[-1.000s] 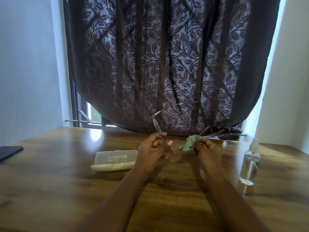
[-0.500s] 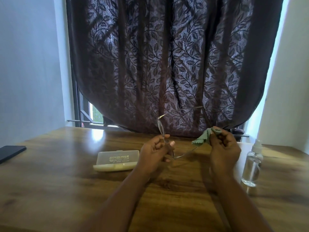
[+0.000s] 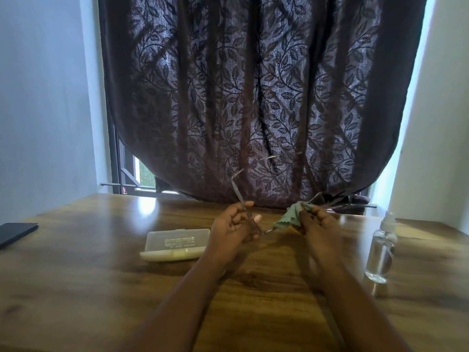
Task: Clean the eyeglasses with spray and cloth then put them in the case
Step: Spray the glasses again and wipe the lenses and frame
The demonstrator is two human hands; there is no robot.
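While the eyeglasses [image 3: 245, 207] are held up above the table [image 3: 76, 275], the left hand [image 3: 232, 228] pinches the frame w/ thumb & fingers, and the right hand [image 3: 317, 224] grips the green cloth [image 3: 289, 219] around one temple arm. So wiping is in progress, I judge. Spray bottle [image 3: 380, 250] stands at right, apart. Case [image 3: 175, 243] lies closed at left; folding & putting the glasses inside are not done yet.
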